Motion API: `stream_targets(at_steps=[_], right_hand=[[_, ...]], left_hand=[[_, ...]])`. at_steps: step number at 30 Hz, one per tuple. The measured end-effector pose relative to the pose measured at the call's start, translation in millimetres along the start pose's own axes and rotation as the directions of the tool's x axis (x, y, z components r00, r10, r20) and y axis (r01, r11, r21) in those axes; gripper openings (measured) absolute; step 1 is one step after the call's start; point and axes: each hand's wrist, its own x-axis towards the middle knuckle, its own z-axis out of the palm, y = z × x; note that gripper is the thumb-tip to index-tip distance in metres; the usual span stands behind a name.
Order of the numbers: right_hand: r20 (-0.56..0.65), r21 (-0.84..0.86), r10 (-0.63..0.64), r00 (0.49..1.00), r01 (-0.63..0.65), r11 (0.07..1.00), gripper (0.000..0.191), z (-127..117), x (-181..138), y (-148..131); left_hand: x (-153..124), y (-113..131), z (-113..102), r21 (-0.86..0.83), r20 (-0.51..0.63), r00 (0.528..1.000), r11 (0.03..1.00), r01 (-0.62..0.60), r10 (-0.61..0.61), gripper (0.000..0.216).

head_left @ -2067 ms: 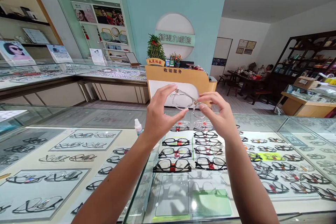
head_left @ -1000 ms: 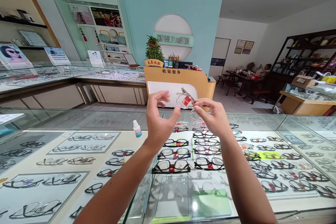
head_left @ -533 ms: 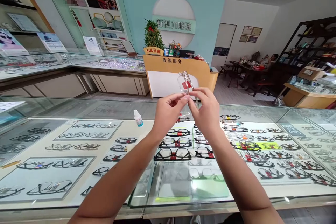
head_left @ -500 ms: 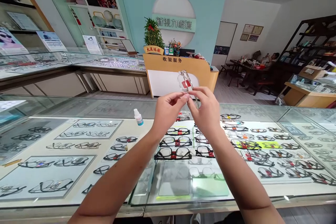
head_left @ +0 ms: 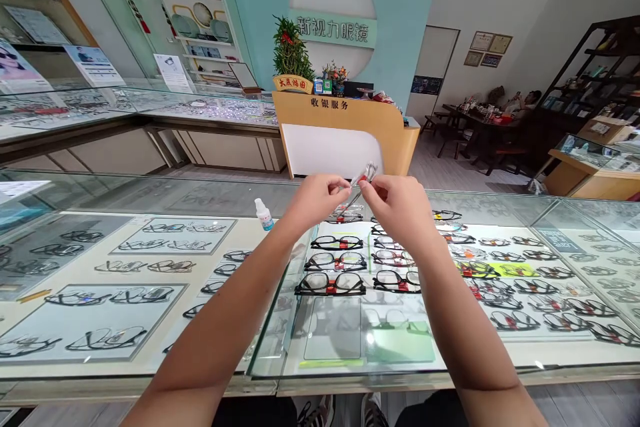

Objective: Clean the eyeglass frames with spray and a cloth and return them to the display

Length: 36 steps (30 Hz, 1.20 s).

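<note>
I hold a pair of clear-framed glasses [head_left: 363,177] with a red tag up in front of me, above the glass display counter [head_left: 150,373]. My left hand [head_left: 316,199] pinches the frame from the left. My right hand [head_left: 397,207] pinches it from the right, fingertips nearly meeting. The glasses look folded and tilted, mostly hidden behind my fingers. Beneath my hands, under the glass, rows of black-framed glasses [head_left: 331,283] lie on a white tray.
A small white dropper bottle [head_left: 263,213] stands on the counter left of my hands. A wooden cashier desk [head_left: 350,137] with a plant [head_left: 290,53] is straight ahead. A person sits at a dark table [head_left: 475,123] far right.
The glasses went from being held open and wide to folded. My hands came together and dropped lower, and my view tilted down toward the counter.
</note>
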Motion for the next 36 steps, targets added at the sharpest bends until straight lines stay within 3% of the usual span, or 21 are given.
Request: stream_targets(at_steps=[3, 7, 14, 22, 36], right_hand=[[0.049, -0.027, 0.053, 0.997, -0.052, 0.998, 0.048, -8.7, -0.7, -1.5], [0.074, -0.040, 0.079, 0.994, -0.076, 0.996, 0.050, -11.6, -1.1, -4.5], [0.096, -0.026, 0.083, 0.992, -0.080, 0.996, 0.055, -13.0, -3.0, -6.6], [0.080, 0.027, 0.020, 0.997, -0.022, 0.999, 0.048, -12.6, -4.2, -3.2], [0.120, 0.049, 0.040, 0.992, -0.046, 0.998, 0.058, -15.2, -6.0, -8.9]], left_hand=[[2.2, -7.8, 3.8, 0.368, 0.203, 0.979, 0.926, -0.086, 0.011, 0.023], [8.0, -26.0, 21.4, 0.533, 0.352, 0.932, 0.837, -0.123, -0.087, 0.024], [16.3, -59.1, 42.5, 0.536, 0.439, 0.879, 0.839, -0.091, -0.185, 0.019], [17.7, -78.3, 61.4, 0.524, 0.441, 0.876, 0.848, -0.076, -0.195, 0.016], [16.5, -78.0, 60.3, 0.514, 0.469, 0.857, 0.855, -0.068, -0.214, 0.015]])
